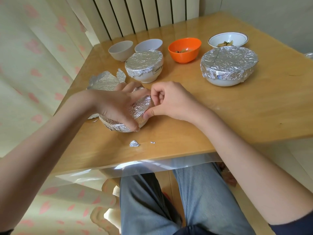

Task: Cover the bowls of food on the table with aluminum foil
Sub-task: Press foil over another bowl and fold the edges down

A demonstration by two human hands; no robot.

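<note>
Wooden table (194, 116) under clear plastic sheet (152, 164), radiator (144, 12) at twelve o'clock; left hand (116, 106) and right hand (171, 100) clamp foil-wrapped bowl (138, 107)

From my station the view is evenly bright, with soft daylight and only faint shadows beneath the bowls. I note mild glare on the clear plastic sheet (152, 164) at the table's (237, 116) near edge. Foil (228, 63) sparkles without clipping. Wide-angle distortion bends the forearms and curtain (33, 65) at the margins. Focus is slightly soft overall.
</note>
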